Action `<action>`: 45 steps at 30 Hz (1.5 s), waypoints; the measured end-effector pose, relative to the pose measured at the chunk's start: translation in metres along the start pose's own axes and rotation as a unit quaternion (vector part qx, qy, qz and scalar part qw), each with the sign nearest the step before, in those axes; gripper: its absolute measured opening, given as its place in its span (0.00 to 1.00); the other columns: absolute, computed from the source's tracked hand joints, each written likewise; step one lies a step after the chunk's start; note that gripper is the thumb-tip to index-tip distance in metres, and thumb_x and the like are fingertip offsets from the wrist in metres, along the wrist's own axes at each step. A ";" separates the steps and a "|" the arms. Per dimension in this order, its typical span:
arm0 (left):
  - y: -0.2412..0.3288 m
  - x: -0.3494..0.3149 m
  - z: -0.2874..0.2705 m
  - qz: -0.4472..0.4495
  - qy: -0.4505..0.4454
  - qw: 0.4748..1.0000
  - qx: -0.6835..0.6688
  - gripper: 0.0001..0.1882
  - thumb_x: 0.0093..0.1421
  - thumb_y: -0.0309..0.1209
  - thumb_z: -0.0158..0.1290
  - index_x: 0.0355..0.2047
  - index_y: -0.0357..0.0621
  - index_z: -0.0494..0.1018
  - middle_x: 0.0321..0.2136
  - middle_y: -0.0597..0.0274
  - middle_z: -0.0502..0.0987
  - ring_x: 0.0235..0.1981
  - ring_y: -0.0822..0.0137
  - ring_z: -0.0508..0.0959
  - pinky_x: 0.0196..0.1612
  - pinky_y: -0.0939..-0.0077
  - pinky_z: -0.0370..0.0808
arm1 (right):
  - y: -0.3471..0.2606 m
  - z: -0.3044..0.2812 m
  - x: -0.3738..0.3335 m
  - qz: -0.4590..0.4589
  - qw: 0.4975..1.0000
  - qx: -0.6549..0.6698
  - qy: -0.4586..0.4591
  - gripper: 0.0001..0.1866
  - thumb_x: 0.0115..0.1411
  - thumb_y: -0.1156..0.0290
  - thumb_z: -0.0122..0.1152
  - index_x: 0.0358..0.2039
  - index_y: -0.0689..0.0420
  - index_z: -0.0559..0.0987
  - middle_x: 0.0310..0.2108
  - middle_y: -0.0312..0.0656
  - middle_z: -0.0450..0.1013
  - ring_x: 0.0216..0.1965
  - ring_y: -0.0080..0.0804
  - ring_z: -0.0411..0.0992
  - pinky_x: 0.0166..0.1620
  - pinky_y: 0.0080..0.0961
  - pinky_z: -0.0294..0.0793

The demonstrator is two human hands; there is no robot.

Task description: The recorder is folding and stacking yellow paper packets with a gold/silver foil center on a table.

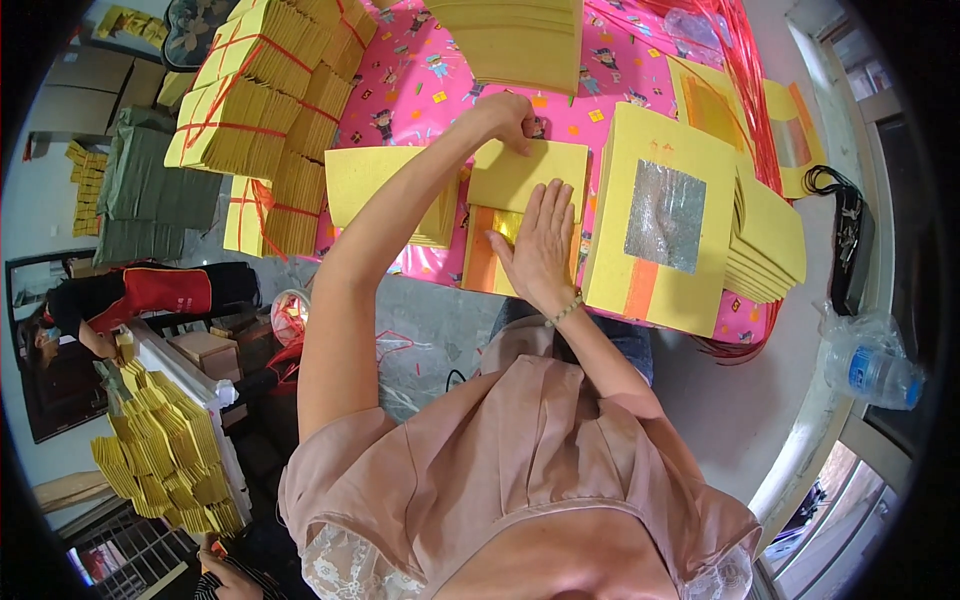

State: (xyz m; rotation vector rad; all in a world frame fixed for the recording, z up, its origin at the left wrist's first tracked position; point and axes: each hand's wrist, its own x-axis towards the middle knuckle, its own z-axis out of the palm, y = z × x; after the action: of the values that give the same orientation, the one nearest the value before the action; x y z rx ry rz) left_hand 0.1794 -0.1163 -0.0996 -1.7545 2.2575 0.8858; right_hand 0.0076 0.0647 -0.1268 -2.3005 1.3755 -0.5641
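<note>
A folded yellow paper sheet point(500, 175) lies in front of me, on a pile whose lower part shows an orange strip and shiny gold foil. My right hand point(540, 240) rests flat on it, fingers stretched out and thumb apart. At its far edge is my left hand point(508, 118), fingers curled down and closed; what they grip, if anything, is hidden. To the right stands a thick stack of yellow paper point(655, 150), its top sheet bearing a silver foil square and an orange strip. On the left, beneath my forearm, lies another yellow stack point(375, 175).
Yellow bundles tied with red string point(240, 120) tower at the left of the pink patterned tablecloth point(415, 70). Red strings point(745, 80) hang at the right. A plastic bottle point(870, 375) is by the window. Another person point(150, 295) works at the left beside yellow bundles point(165, 450).
</note>
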 end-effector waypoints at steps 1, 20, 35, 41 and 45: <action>0.001 -0.001 0.000 -0.007 0.000 1.000 0.008 0.21 0.39 0.42 0.70 0.33 0.49 0.82 0.32 0.62 0.83 0.37 0.62 0.82 0.40 0.67 0.77 | -0.002 -0.002 0.000 -0.003 1.000 0.000 -0.001 0.49 0.61 0.46 0.54 0.66 0.73 0.47 0.67 0.73 0.35 0.71 0.64 0.29 0.69 0.54 0.30; -0.001 0.005 -0.003 -0.008 -0.002 1.000 0.020 0.19 0.38 0.41 0.71 0.32 0.51 0.82 0.30 0.64 0.82 0.35 0.62 0.82 0.38 0.65 0.77 | 0.002 -0.011 -0.018 -0.002 0.999 -0.027 -0.019 0.48 0.62 0.45 0.51 0.65 0.75 0.49 0.67 0.72 0.37 0.71 0.64 0.30 0.70 0.53 0.30; 0.094 -0.110 0.051 0.033 0.374 0.882 -0.284 0.16 0.54 0.29 0.60 0.43 0.40 0.74 0.38 0.53 0.76 0.42 0.57 0.77 0.43 0.65 0.75 | 0.003 -0.019 -0.021 -0.009 1.000 -0.004 0.006 0.45 0.60 0.52 0.56 0.63 0.77 0.51 0.65 0.77 0.40 0.68 0.72 0.35 0.69 0.57 0.34; 0.096 -0.146 0.144 -0.116 0.390 0.642 -0.650 0.30 0.60 0.29 0.58 0.57 0.33 0.57 0.42 0.53 0.71 0.40 0.65 0.77 0.40 0.74 0.77 | 0.012 0.000 -0.022 -0.033 0.996 -0.065 0.047 0.44 0.59 0.60 0.54 0.66 0.73 0.47 0.66 0.74 0.40 0.69 0.71 0.35 0.69 0.54 0.33; 0.089 -0.143 0.147 -0.110 0.376 0.494 -0.776 0.17 0.62 0.28 0.55 0.49 0.35 0.65 0.40 0.56 0.74 0.39 0.61 0.80 0.38 0.71 0.79 | 0.005 -0.009 -0.021 -0.012 0.999 -0.046 0.001 0.43 0.58 0.64 0.54 0.66 0.73 0.47 0.67 0.74 0.39 0.69 0.70 0.34 0.69 0.53 0.32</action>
State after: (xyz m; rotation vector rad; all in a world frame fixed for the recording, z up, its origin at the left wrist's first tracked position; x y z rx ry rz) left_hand 0.1071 0.0942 -0.1224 -3.3385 0.6532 3.1007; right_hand -0.0099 0.0798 -0.1253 -2.3935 1.4042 -0.5207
